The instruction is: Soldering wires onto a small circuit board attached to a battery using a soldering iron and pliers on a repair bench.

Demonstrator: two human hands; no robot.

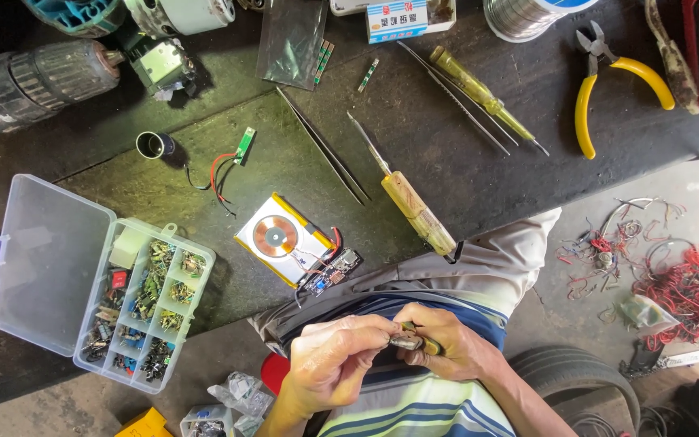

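Both hands meet low in the frame, over my lap. My left hand (335, 360) and my right hand (445, 340) pinch a small dark and yellow part (416, 343) between their fingertips; what it is I cannot tell. Just above them, at the bench's near edge, lies a flat yellow battery pack with a copper coil (278, 238) and a small blue circuit board (335, 269) wired to it. A soldering iron with a wooden handle (410, 202) lies to the right of the pack.
An open clear parts box (107, 283) of small components stands at the left. Tweezers (325, 150), a yellow screwdriver (483, 95), yellow-handled pliers (608, 77) and a solder spool (527, 14) lie on the dark bench. Tangled red wires (681, 287) cover the floor at right.
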